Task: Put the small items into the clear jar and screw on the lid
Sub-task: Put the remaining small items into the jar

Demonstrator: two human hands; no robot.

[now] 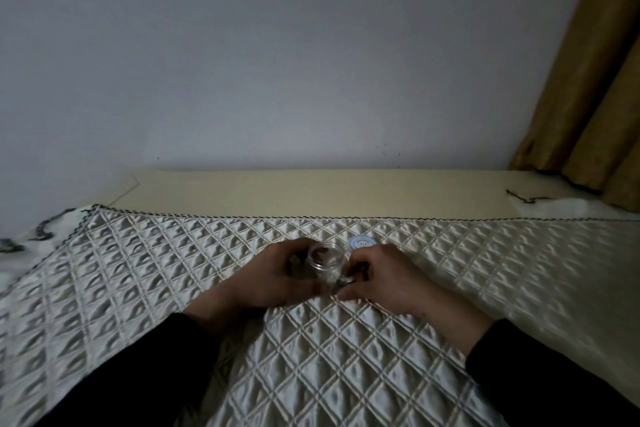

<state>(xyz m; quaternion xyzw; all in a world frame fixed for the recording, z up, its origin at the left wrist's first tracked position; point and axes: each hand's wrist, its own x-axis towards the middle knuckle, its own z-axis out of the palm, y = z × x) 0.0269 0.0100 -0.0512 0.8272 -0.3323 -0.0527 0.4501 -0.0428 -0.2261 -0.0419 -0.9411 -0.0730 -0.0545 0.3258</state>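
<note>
A small clear jar (325,256) stands open on the quilted cloth, with something dark inside it. My left hand (277,274) wraps around the jar's left side and holds it. Just right of the jar, my right hand (377,274) curls its fingers over some small items (346,279) on the cloth; they are mostly hidden and blurred. The round pale blue lid (362,243) lies flat on the cloth behind my right hand, apart from the jar.
A quilted cream cloth (346,357) covers the surface. Behind it runs a bare beige ledge (311,191) against a white wall. A brown curtain (595,97) hangs at the far right. Patterned fabric (20,239) shows at the left edge.
</note>
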